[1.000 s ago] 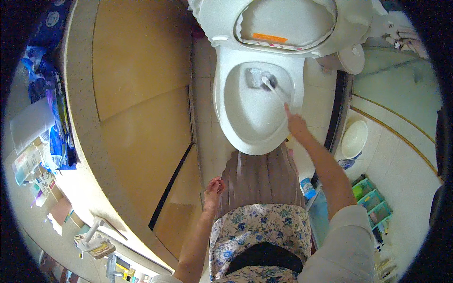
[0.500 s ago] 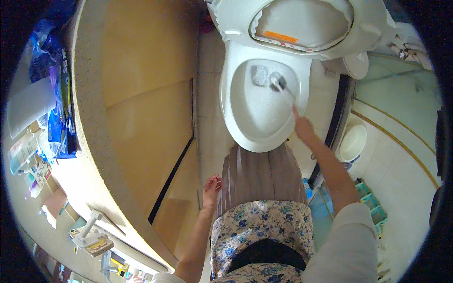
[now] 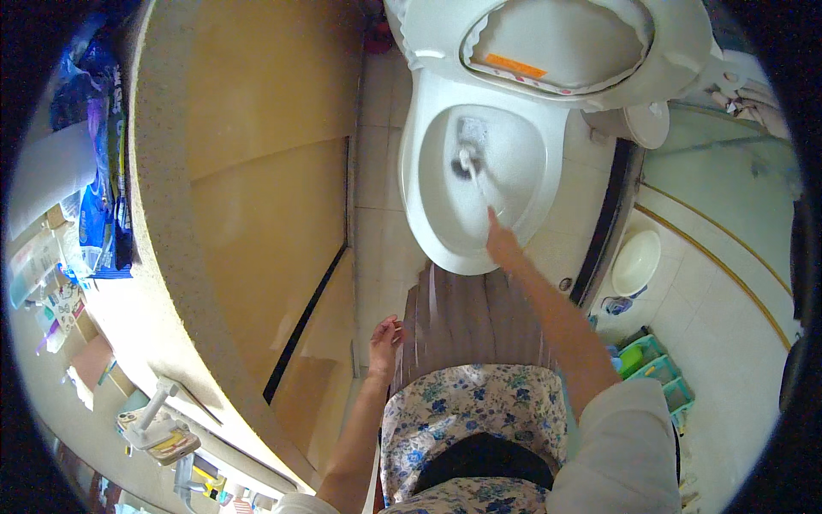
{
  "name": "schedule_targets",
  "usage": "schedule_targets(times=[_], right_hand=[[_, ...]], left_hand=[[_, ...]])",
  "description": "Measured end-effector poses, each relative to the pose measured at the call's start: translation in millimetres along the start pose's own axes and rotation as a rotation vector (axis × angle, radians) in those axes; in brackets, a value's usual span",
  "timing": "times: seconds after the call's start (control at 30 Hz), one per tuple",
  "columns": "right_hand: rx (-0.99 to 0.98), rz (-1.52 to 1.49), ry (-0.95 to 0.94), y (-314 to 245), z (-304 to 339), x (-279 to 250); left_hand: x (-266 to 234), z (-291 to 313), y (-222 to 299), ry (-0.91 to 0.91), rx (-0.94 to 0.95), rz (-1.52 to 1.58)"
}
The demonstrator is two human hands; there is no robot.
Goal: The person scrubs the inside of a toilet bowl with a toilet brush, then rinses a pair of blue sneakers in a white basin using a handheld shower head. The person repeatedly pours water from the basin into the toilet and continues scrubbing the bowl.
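My right hand (image 3: 505,247) is closed round the pale handle of a toilet brush (image 3: 479,182). The brush's dark, blurred head is down inside the bowl of a white toilet (image 3: 412,184), just in front of the water at the back of the bowl. Beside my skirt on the left hangs my left hand (image 3: 386,343), its fingers loosely bent and apart, with nothing in them. Raised behind the bowl are the seat and lid (image 3: 556,43), with an orange strip on the lid.
Tan cabinet doors (image 3: 265,103) and a speckled counter edge (image 3: 158,214) run along the left, with packets and a tap above. To the right are a trash bin (image 3: 646,127), a white basin (image 3: 636,263), a teal basket (image 3: 659,368) and a dark door sill (image 3: 604,227).
My right hand has moved left and slightly nearer with the brush, and the brush head has swung left across the bowl. The left hand hangs much as before.
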State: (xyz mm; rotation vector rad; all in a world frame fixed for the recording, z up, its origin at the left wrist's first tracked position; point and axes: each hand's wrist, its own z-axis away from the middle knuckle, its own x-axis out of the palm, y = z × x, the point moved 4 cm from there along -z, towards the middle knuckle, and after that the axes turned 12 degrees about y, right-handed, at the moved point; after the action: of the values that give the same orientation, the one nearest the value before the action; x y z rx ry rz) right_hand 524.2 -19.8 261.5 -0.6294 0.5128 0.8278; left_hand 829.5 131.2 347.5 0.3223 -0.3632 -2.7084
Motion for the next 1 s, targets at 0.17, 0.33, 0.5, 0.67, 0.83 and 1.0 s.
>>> schedule_targets(times=[0.17, 0.33, 0.5, 0.67, 0.83, 1.0], right_hand=[[-0.067, 0.02, -0.145, -8, 86, 20], [-0.097, -0.091, 0.118, -8, -22, -1], [-0.078, 0.007, 0.075, 6, 17, 18], [-0.103, 0.158, 0.042, 6, -23, -15], [-0.221, 0.352, 0.288, 19, -119, -19], [-0.291, 0.708, 0.225, -10, -154, -48]], left_hand=[[-9, 7, -4, -0.022, 0.027, 0.04], [-8, 1, -6, -0.007, 0.011, -0.035], [-13, 3, -5, -0.019, 0.014, 0.006], [-19, 0, -6, 0.026, 0.008, -0.044], [-13, -2, -2, 0.026, 0.013, -0.048], [-29, -6, -14, 0.013, 0.042, -0.074]])
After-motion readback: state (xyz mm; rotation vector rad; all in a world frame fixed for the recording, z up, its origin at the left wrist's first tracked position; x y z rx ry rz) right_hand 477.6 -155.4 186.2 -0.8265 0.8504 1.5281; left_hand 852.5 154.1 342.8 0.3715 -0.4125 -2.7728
